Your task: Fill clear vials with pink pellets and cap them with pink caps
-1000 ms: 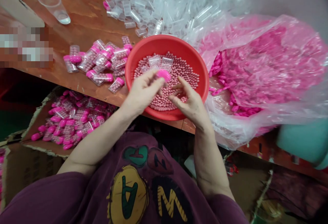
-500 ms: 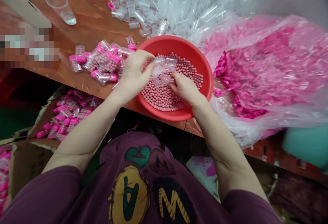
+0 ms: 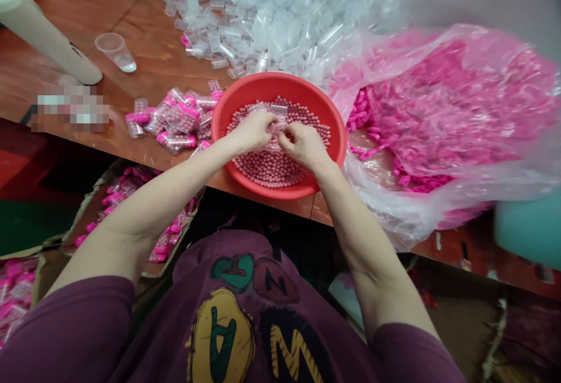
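Observation:
Both my hands are inside a red plastic bowl (image 3: 331,164) of small pink beads (image 3: 267,169). My left hand (image 3: 256,130) has its fingers curled down near the bowl's middle; what lies in them is hidden. Close beside it, my right hand (image 3: 303,144) is closed, thumb against fingers, at the edge of a clear plastic tube that shows only partly between the hands. Other clear plastic tubes (image 3: 279,110) lie on the beads just behind my fingers. Left of the bowl is a heap of bead-filled tubes with pink caps (image 3: 177,115).
Loose clear tubes (image 3: 228,14) are piled behind the bowl. To the right, a clear plastic bag (image 3: 438,108) holds many pink pieces. A clear cup (image 3: 116,52) stands at the left on the wooden table (image 3: 144,26). Below the edge is a carton (image 3: 92,196) of filled tubes.
My left hand has moved down and further into the bowl, nearer my right hand. The clear tubes between the hands are now more covered by the fingers. The whole view has shifted slightly.

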`<control>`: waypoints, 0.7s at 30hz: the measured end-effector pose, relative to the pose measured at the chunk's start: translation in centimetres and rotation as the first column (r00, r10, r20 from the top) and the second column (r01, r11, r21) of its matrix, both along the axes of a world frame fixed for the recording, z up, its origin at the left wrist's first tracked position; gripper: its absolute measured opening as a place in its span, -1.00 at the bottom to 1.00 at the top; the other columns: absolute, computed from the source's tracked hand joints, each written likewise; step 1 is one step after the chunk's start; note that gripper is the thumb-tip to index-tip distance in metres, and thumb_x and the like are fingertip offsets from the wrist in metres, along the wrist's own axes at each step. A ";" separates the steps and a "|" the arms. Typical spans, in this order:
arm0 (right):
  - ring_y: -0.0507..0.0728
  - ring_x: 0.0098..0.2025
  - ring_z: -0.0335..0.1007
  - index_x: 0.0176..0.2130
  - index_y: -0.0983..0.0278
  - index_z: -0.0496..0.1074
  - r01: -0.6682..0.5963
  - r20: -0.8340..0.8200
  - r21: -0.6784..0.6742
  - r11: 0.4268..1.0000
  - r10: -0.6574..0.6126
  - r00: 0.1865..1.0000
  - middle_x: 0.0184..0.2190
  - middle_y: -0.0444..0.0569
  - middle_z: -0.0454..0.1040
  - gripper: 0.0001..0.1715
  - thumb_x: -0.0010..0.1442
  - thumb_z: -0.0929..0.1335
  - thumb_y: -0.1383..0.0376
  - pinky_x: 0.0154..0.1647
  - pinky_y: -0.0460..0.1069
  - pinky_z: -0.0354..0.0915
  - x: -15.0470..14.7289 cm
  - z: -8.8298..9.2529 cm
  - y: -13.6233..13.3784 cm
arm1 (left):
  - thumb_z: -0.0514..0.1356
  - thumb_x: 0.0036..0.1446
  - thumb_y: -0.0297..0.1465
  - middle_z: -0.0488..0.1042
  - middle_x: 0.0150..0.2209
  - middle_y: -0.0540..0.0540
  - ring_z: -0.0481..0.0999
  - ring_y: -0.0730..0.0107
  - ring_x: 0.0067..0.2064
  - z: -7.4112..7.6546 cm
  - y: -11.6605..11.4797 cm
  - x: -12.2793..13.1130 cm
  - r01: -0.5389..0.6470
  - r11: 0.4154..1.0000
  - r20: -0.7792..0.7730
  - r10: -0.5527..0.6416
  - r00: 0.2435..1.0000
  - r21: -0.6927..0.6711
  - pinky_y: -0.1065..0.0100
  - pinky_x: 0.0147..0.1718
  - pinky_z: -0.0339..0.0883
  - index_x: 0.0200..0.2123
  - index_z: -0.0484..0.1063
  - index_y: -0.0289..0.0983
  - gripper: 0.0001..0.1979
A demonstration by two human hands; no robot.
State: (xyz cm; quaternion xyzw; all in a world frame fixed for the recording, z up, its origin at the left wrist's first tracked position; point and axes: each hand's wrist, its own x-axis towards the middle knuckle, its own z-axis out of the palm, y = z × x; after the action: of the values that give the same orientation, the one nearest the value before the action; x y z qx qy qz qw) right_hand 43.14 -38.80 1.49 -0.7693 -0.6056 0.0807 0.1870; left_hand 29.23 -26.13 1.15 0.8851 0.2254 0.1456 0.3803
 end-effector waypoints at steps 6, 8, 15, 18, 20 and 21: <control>0.07 -0.43 0.30 -0.47 0.21 0.36 0.124 -0.429 0.131 0.984 -0.056 0.901 -0.52 -0.14 0.44 -0.59 0.39 0.32 0.14 -0.32 0.00 0.19 -0.3 0.9 -3.1 | 0.31 0.14 -0.54 0.64 0.06 -0.29 0.59 0.14 0.08 1.4 -3.1 -0.7 -0.022 0.994 0.104 0.011 0.995 0.108 0.18 0.19 0.40 0.15 0.54 -0.39 -0.54; 0.07 -0.42 0.33 -0.45 0.21 0.40 0.120 -0.459 0.145 0.982 -0.041 0.888 -0.51 -0.13 0.47 -0.57 0.42 0.31 0.11 -0.31 0.01 0.22 -0.5 1.1 -4.2 | 0.25 0.21 -0.54 0.62 0.09 -0.33 0.57 0.08 0.16 1.5 -3.9 -0.5 0.024 0.978 0.073 -0.040 0.997 0.206 0.13 0.24 0.37 0.09 0.57 -0.41 -0.63; 0.09 -0.37 0.51 -0.18 0.19 0.55 0.476 -0.546 0.406 0.780 -0.211 0.811 -0.30 -0.05 0.63 -0.63 0.42 0.36 -0.03 -0.28 0.03 0.42 4.7 1.7 -11.1 | 0.12 0.23 -0.57 0.63 -0.06 -0.42 0.65 0.00 0.00 1.5 -5.6 1.1 0.455 0.817 -0.534 -0.223 0.815 0.354 0.13 0.03 0.46 -0.08 0.65 -0.45 -0.68; 0.07 -0.46 0.48 -0.21 0.18 0.52 0.664 -0.600 0.433 0.609 -0.355 0.717 -0.37 -0.07 0.58 -0.62 0.42 0.36 -0.05 -0.39 0.01 0.39 10.2 0.8 -15.3 | 0.11 0.19 -0.60 0.65 -0.13 -0.39 0.66 0.02 -0.06 0.5 -6.8 2.9 0.566 0.774 -0.636 -0.289 0.716 0.285 0.16 -0.02 0.44 -0.15 0.68 -0.42 -0.68; 0.06 -0.49 0.45 -0.22 0.17 0.49 0.758 -0.628 0.421 0.497 -0.443 0.640 -0.41 -0.10 0.54 -0.63 0.43 0.33 -0.03 -0.42 0.00 0.36 13.8 -0.3 -17.7 | 0.17 0.14 -0.59 0.65 -0.18 -0.33 0.65 0.06 -0.11 -0.3 -7.7 4.5 0.555 0.792 -0.598 -0.322 0.734 0.255 0.20 -0.07 0.43 -0.21 0.67 -0.38 -0.74; 0.07 -0.49 0.45 -0.23 0.17 0.48 0.788 -0.628 0.414 0.456 -0.483 0.609 -0.42 -0.10 0.53 -0.66 0.43 0.33 0.00 -0.42 0.00 0.36 15.4 -0.9 -18.6 | 0.19 0.10 -0.58 0.65 -0.19 -0.31 0.63 0.09 -0.15 -0.6 -8.0 5.2 0.537 0.808 -0.563 -0.335 0.756 0.241 0.21 -0.11 0.41 -0.24 0.65 -0.37 -0.77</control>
State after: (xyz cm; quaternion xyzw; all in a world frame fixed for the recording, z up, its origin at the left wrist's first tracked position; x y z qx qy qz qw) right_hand 58.51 -57.37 0.56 -0.7848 -0.1913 -0.0518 0.5872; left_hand 34.48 -34.14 0.52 0.9767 0.0642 -0.1391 0.1501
